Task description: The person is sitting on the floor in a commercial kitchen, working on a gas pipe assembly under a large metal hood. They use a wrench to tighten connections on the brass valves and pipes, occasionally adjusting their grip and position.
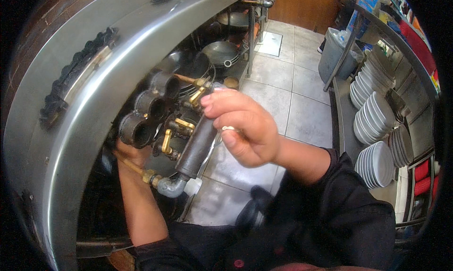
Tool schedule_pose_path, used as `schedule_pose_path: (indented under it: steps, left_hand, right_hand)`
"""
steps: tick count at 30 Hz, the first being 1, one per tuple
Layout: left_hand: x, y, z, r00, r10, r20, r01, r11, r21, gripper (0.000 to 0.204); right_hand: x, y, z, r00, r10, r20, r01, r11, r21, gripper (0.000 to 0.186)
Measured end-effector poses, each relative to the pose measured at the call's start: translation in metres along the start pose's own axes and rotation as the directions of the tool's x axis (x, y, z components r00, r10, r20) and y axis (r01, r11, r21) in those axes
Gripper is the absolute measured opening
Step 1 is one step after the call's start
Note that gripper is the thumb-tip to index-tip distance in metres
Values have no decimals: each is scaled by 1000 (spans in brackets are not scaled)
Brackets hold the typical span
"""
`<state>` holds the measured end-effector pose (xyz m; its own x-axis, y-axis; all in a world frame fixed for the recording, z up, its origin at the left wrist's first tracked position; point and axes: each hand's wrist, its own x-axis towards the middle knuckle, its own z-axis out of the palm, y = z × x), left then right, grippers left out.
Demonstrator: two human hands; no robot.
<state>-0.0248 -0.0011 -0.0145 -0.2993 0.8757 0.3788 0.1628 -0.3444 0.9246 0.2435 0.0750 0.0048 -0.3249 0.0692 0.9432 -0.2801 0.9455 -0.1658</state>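
Note:
My right hand (245, 127) is curled beside the upper end of a dark sloping pipe (196, 148), fingertips against it, pinching a small pale object (228, 128) whose kind I cannot tell. The pipe runs down to a grey elbow fitting (171, 186). My left hand (131, 154) reaches under the curved steel range front (94, 105), behind three dark round pipe ends (150, 106); its fingers are hidden. Brass valve handles (166, 141) sit between my two hands.
Dark woks (221, 51) sit along the range further back. Stacks of white plates (375, 113) fill a steel shelf on the right. A grey bin (334, 54) stands on the tiled floor (292, 91) of the aisle between them.

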Motion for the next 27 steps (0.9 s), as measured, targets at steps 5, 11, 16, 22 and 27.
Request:
schedule_pose_path:
  steps: [5,11,16,22,27]
  left_hand:
    - [10,-36,-32,990,-97,-101,65,958,-281,41]
    - [-4,-84,-15,994,-109,31,111,989,-96,30]
    - [-13,-52,63,926,-155,344,275,901,-335,15]
    - [-14,-30,100,923,118,367,-203,958,201,6]
    - [-10,-30,103,878,184,443,-294,936,192,5]
  right_hand:
    - [-7,11,-32,984,78,-160,-99,987,-127,17]
    - [-52,47,-54,578,815,39,-773,532,347,25]
    - [-69,53,-35,342,874,346,-931,265,251,27]
    - [-84,49,-13,272,828,491,-889,22,456,33]
    - [-83,40,-6,326,736,593,-902,54,429,30]
